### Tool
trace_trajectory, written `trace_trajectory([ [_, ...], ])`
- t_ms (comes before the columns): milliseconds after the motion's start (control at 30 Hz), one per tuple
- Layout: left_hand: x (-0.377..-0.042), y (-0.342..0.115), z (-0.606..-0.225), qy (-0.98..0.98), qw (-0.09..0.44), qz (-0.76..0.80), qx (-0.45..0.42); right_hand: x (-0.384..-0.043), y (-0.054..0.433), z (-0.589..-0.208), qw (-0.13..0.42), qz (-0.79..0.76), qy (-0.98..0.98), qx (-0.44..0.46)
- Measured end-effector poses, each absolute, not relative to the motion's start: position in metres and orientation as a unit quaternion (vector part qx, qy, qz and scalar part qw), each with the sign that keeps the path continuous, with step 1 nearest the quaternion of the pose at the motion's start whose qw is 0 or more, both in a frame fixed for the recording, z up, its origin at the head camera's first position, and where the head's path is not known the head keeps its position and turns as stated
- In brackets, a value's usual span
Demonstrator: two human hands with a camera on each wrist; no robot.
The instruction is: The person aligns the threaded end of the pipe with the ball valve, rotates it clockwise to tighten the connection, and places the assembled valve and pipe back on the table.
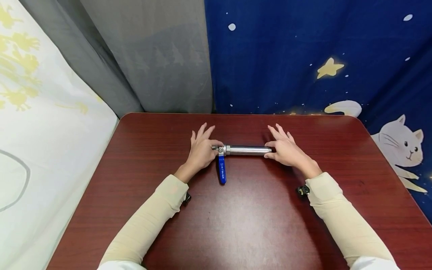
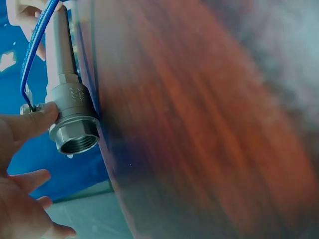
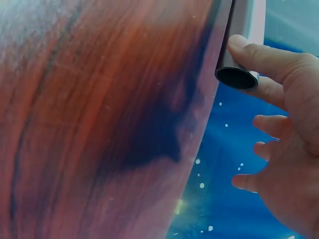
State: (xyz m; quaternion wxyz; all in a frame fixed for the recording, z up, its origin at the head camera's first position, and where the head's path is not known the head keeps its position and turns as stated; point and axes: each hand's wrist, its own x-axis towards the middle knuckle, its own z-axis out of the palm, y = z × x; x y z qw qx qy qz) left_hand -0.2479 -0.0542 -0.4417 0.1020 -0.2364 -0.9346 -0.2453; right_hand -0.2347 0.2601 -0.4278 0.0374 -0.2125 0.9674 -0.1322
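A steel ball valve (image 1: 221, 150) with a blue lever handle (image 1: 221, 170) is joined to a straight, shiny metal pipe (image 1: 248, 150). The pipe lies crosswise, and the lever points toward the person. My left hand (image 1: 201, 152) pinches the valve end between thumb and index finger, its other fingers spread apart. In the left wrist view the threaded open mouth (image 2: 79, 143) of the valve shows beside that thumb. At the pipe's opposite end, my right hand (image 1: 287, 150) pinches it by thumb and index finger. The right wrist view shows the hollow pipe end (image 3: 236, 78).
Beneath the hands spreads a reddish-brown wooden table (image 1: 236, 225) with rounded far corners. Behind it hang a grey curtain (image 1: 162, 56) and a blue curtain (image 1: 287, 48) with stars and a cat. White patterned cloth (image 1: 50, 150) borders the left side.
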Motion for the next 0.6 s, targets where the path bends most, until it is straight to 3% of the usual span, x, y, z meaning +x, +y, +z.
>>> trace_trajectory([
  [333, -0.243, -0.052, -0.436, -0.944, 0.067, -0.22, -0.237, -0.232, 0.254, -0.439, 0.039, -0.14, 0.972, -0.183],
  [600, -0.246, -0.059, -0.423, -0.945, 0.008, -0.223, -0.237, -0.232, 0.252, -0.433, 0.052, -0.14, 0.976, -0.161],
])
